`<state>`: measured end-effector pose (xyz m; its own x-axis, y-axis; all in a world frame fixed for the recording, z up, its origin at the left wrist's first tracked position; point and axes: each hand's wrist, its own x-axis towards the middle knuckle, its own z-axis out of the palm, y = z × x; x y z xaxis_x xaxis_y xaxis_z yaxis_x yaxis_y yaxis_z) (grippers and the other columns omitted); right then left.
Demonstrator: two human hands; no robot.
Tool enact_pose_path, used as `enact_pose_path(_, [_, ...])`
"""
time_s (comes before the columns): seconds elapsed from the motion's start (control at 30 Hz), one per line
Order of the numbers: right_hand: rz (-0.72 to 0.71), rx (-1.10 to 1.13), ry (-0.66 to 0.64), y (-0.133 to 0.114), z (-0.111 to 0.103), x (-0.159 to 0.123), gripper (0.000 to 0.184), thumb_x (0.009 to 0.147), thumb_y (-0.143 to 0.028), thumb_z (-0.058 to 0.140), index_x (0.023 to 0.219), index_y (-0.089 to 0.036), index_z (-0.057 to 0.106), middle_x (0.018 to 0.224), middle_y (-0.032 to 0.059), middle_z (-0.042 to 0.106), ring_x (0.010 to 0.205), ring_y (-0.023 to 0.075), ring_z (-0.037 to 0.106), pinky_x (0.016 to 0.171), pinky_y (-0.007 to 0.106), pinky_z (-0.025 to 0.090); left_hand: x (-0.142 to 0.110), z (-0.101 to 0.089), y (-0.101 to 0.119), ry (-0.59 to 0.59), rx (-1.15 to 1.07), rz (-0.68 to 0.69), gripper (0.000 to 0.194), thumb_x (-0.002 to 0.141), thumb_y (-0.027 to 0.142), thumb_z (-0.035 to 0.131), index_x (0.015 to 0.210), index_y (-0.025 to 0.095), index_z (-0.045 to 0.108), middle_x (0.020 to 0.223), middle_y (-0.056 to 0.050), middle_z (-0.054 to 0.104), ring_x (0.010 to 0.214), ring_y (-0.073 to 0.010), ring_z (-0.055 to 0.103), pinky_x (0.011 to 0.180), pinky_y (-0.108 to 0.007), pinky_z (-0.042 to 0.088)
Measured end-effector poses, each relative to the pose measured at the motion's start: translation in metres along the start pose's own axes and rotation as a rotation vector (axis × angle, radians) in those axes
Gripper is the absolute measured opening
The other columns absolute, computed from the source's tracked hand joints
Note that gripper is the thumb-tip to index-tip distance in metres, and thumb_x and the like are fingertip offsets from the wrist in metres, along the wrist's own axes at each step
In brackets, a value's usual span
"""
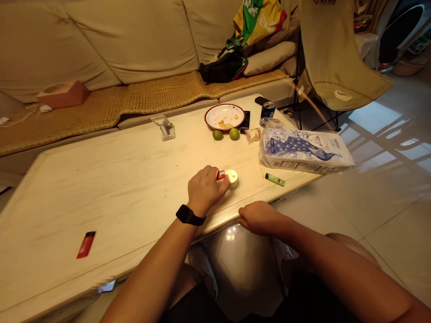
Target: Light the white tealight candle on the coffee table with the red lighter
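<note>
My left hand (205,188), with a black watch on its wrist, is closed around a red lighter (221,175) that has a metal end. That end points at a small white candle (232,179) glowing on the wooden table, and my thumb is right beside the candle. My right hand (257,217) is curled into a loose fist at the table's near edge; whatever its fingers may hold is hidden. To the right of the candle lies a small green stick-shaped item (275,180) with a dark end.
A tissue pack (306,150) lies at the table's right end. Behind are two limes (234,133), a red-rimmed plate (210,117) with food scraps, a blue can (267,112) and a white stand (164,128). A red item with a black end (86,245) lies at front left.
</note>
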<state>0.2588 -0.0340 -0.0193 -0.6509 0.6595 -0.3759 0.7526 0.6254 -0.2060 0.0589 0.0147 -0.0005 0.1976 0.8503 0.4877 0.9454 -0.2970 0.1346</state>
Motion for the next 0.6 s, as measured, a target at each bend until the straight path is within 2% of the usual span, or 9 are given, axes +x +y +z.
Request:
enact_pose_path(0.17, [0.003,0.004,0.003,0.0,0.001,0.001,0.035,0.099,-0.042,0.05,0.104,-0.016,0.072,0.099,0.0134,0.077,0.093,0.0284,0.073,0.075,0.034,0.05,-0.004,-0.007,-0.011,0.009,-0.04,-0.058,0.03,0.092,0.046,0.054,0.077,0.02,0.058,0.076,-0.004,0.064,0.07,-0.0182,0.056,0.061,-0.032,0.036])
enact_pose_path(0.6, [0.02,0.002,-0.029,-0.001,-0.001,0.002,0.037,0.1,-0.043,0.048,0.105,-0.016,0.072,0.1,0.0144,0.077,0.094,0.0287,0.073,0.076,0.034,0.05,-0.015,-0.016,-0.032,-0.009,-0.028,-0.104,0.029,0.093,0.044,0.053,0.077,0.02,0.058,0.077,-0.004,0.064,0.069,-0.0174,0.056,0.061,-0.032,0.037])
